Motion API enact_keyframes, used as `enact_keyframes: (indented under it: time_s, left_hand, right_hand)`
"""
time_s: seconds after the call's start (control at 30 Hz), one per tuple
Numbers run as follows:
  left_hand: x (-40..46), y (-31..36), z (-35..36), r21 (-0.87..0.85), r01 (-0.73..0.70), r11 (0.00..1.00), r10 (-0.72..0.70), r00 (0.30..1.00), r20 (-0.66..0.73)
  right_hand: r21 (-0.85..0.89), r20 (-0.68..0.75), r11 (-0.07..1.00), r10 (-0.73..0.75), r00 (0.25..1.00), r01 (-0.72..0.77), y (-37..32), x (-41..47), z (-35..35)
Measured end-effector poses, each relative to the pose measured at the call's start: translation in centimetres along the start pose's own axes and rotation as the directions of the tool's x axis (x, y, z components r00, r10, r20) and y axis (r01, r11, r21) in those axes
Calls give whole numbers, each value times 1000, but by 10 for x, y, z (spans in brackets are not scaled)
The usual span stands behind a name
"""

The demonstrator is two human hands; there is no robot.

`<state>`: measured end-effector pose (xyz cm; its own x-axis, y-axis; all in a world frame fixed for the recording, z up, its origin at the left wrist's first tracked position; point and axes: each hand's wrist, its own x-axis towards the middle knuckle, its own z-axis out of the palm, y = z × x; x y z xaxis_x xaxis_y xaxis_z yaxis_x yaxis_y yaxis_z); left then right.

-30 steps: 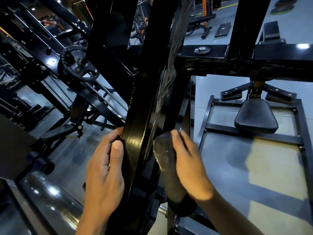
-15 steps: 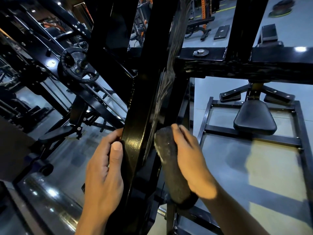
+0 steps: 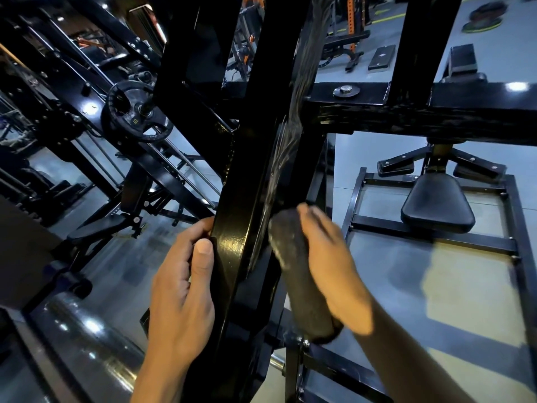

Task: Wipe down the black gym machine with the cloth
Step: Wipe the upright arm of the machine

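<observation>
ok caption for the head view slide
Right hand presses cloth against black machine beam; left hand grips it.

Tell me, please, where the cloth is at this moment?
In the head view, the dark cloth is low and just right of centre, pressed by the right hand against the right side of the black upright beam that the left hand grips.

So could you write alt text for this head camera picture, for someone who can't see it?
A person's right hand presses a dark cloth against a glossy black beam of a gym machine, while the left hand grips the beam's other edge. A black padded seat and a weight plate sit behind.
</observation>
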<state>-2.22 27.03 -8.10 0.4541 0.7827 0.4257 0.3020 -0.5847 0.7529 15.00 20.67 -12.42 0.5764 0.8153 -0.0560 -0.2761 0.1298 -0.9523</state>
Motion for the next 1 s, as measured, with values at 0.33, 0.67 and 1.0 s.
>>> enact_keyframes:
  time_s: [0.33,0.67,1.0]
  left_hand:
    - [1,0,1,-10,-20,1000,20,1000,9]
    - [0,1,1,-2,-24,1000,24,1000,6]
    - [0,-1,1,-19,-18,1000,18,1000,3]
  right_hand:
    - [56,-53,998,32,998,-29,35,-13,11]
    - [67,-86,997,-39,996,45,0,7,1]
    - [66,70,983,167,983,-171,57,-51,12]
